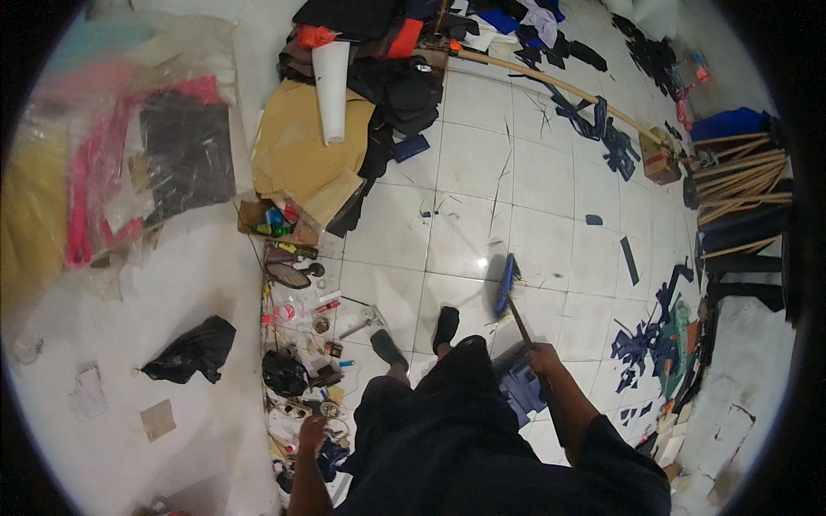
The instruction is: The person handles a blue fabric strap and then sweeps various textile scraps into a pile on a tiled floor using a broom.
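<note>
My right hand (540, 357) is closed around the dark handle of a broom (519, 320). The broom's long blue head (506, 285) rests at floor level ahead of my feet, beside a few dark threads and scraps. Just below that hand, a heap of blue-grey cloth (519, 389) lies on the floor, partly hidden by my arm and body. My left hand (314, 433) hangs low at the left, above small clutter near the wall. Its fingers are too small and blurred to read, and nothing held shows in it.
Dark cloth scraps (632, 344) lie at right by piled wooden sticks (740, 181). A long pole (559, 82) crosses the far floor to a cardboard box (661, 163). Brown paper (310, 138) and dark fabric stand far left. Small items and a black bag (286, 372) line the left edge.
</note>
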A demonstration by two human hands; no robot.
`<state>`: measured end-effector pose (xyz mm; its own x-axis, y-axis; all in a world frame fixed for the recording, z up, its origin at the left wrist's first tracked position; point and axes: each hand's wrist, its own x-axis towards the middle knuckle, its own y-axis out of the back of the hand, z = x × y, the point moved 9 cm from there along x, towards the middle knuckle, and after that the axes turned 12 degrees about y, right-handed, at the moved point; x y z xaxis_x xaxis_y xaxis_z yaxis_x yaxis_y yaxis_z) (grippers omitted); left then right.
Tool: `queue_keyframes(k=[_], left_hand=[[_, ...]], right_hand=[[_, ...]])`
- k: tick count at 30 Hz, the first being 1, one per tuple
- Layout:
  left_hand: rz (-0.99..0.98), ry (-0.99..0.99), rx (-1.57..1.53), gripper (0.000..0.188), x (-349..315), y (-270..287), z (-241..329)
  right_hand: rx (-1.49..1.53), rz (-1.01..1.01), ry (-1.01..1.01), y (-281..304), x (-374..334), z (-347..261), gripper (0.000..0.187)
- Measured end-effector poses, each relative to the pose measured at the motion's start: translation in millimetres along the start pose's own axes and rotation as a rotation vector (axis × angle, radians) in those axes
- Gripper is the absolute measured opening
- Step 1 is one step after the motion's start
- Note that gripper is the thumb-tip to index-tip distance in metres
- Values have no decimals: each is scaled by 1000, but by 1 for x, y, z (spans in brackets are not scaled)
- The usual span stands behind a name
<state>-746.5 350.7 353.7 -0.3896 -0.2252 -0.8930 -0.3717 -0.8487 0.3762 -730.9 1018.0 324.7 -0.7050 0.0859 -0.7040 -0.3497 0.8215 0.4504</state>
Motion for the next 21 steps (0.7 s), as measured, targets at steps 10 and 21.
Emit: queue_keyframes(k=[10, 21], left_hand=[[10, 144, -28, 28, -17, -29, 77], [17, 99, -36, 28, -16, -8, 146]], right_hand=[[693, 16, 173, -9, 204, -160, 25], [350, 331, -366, 73, -14, 164, 25]])
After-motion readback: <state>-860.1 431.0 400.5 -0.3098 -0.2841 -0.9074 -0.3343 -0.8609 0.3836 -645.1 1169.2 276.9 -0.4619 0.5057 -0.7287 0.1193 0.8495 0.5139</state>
